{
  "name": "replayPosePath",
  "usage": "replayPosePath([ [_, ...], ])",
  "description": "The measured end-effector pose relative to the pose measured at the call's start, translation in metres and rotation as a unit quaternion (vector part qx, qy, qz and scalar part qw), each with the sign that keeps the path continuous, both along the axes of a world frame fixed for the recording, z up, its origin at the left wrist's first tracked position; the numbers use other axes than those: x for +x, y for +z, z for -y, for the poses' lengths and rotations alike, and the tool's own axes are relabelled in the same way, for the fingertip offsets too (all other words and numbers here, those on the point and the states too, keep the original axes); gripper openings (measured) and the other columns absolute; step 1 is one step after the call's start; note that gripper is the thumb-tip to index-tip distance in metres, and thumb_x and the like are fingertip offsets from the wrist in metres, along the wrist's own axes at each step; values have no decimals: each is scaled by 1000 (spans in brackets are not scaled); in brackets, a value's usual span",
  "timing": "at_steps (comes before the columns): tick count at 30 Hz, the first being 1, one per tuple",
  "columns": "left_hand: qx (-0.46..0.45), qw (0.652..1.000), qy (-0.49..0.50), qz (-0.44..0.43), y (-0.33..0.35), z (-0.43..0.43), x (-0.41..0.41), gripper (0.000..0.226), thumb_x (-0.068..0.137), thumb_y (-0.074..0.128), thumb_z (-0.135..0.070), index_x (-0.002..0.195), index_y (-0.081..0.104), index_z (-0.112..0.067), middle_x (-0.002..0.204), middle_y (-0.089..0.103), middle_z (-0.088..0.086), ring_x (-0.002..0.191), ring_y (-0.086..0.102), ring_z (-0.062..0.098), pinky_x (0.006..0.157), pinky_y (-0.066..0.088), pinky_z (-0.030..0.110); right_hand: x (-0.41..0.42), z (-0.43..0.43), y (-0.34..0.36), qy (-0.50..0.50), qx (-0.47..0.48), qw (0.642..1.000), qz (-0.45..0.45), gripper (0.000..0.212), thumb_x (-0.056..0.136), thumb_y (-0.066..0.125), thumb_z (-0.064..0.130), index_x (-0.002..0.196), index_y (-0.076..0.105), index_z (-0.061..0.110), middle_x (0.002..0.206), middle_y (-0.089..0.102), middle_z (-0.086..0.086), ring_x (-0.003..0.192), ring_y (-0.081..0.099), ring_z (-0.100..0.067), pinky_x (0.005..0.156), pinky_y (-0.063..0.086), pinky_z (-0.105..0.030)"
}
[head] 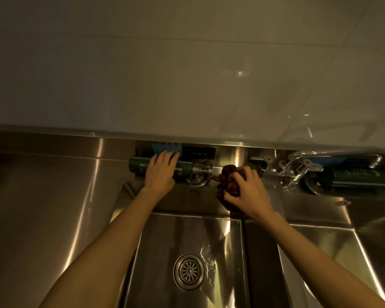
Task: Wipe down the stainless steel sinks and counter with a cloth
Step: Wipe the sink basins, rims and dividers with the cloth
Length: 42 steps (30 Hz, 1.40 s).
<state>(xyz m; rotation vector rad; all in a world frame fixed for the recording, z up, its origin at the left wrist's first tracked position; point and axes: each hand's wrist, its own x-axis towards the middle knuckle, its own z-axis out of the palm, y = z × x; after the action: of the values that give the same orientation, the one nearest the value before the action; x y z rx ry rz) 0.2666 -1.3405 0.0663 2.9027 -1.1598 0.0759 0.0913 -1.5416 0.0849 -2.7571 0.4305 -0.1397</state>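
The right hand has its fingers curled round a bunched dark brown cloth and presses it on the back ledge of the sinks, just above the divider between the two basins and just left of the chrome faucet. The left hand lies flat, fingers straight and together, across a dark green bottle that lies on its side against the backsplash; whether the thumb hooks under it is hard to say in this dim light. The fingertips reach a blue and black box behind the bottle. Below the hands the left basin shows a round drain strainer with some water beside it, and the right basin is partly in view. The steel counter runs off to the left, under a pale tiled wall
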Motion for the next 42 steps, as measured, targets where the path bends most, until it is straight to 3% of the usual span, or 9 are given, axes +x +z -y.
replayPosePath([
  [11,-49,999,-10,-16,-4,0,10,58,79,66,-9,132,42,-11,133,50,9,124,44,24,104,35,32,-17,-6,-1,-29,4,999,13,50,75,71,43,115,57,16,124,45,-8,110,42,-24,90,43,-37],
  [18,-191,980,42,-27,17,-38,16,67,72,77,-13,132,47,-6,132,53,14,123,47,31,89,48,46,-7,-38,8,-19,-3,1000,15,53,76,71,45,118,57,17,123,45,-8,111,41,-23,89,41,-34],
  [22,-376,909,138,-116,36,-71,39,65,65,83,-9,123,53,-3,120,59,20,112,55,36,90,47,44,8,-68,12,9,-30,998,46,49,71,76,40,109,62,13,114,52,-12,103,49,-29,81,44,-37],
  [26,-476,826,232,-192,49,-105,58,67,69,82,-12,127,49,-7,127,58,14,116,55,28,87,39,26,33,-101,13,39,-34,997,54,46,69,76,38,104,63,11,114,55,-14,101,52,-32,77,49,-41],
  [31,-506,795,242,-231,50,-129,76,69,70,81,-10,129,47,-7,131,56,11,119,52,24,87,35,22,69,-138,15,71,-49,995,41,48,66,78,39,103,64,11,114,57,-16,100,54,-35,77,48,-41],
  [34,-527,771,233,-271,48,-131,85,71,68,82,-7,129,47,-6,131,56,11,120,52,24,97,42,32,97,-156,12,82,-59,994,44,48,67,77,38,104,64,11,114,57,-17,98,55,-38,77,49,-44],
  [37,-553,746,222,-296,46,-129,89,68,66,82,-4,125,48,-8,127,57,9,118,54,23,100,43,40,130,-167,-1,63,-64,996,11,50,79,66,42,119,58,13,131,48,-17,114,46,-39,90,44,-48],
  [40,-578,723,213,-313,41,-127,89,68,66,81,-2,125,48,-12,126,57,6,115,53,17,100,43,38,159,-170,-20,18,-76,995,-58,54,90,51,47,134,41,20,145,31,-12,127,33,-38,103,34,-47],
  [42,-585,713,204,-329,37,-124,87,69,66,81,-2,126,47,-14,126,56,3,114,51,13,99,42,34,169,-174,-31,-9,-81,993,-91,55,91,48,51,136,37,21,146,29,-12,127,33,-39,103,35,-47],
])
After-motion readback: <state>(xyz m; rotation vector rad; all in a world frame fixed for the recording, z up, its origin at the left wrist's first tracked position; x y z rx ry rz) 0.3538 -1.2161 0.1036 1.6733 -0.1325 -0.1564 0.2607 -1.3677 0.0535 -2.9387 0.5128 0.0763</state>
